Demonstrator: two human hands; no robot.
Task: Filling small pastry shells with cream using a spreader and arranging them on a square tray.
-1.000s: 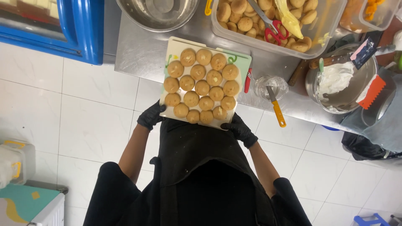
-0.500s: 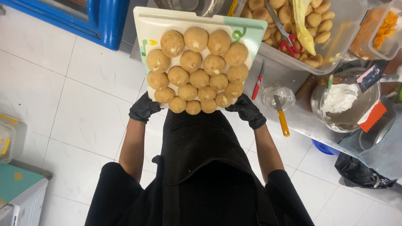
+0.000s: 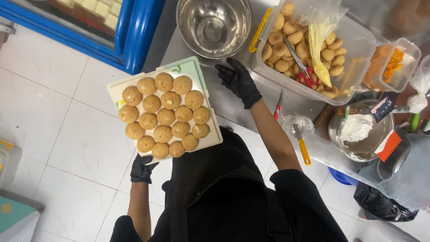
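A white, green-edged tray [image 3: 198,74] carries several round golden pastries [image 3: 165,117] packed in rows. My left hand [image 3: 142,170], in a black glove, grips the tray's near edge and holds it out over the tiled floor, left of the steel counter [image 3: 224,105]. My right hand [image 3: 238,80], also gloved in black, is off the tray. It hovers over the counter with fingers spread and nothing in it, between the tray and a clear tub.
On the counter stand an empty steel bowl [image 3: 214,24], a clear tub [image 3: 358,49] of pastries with red scissors [image 3: 307,77] and a yellow bag, a small box of orange bits [image 3: 394,62], a pot of white cream [image 3: 358,130] and a yellow-handled knife [image 3: 302,145]. A blue-framed cabinet [image 3: 134,36] stands left.
The tray has swung left, away from the counter. My right hand let go of it and now hangs open over the counter; only my left hand holds the tray.
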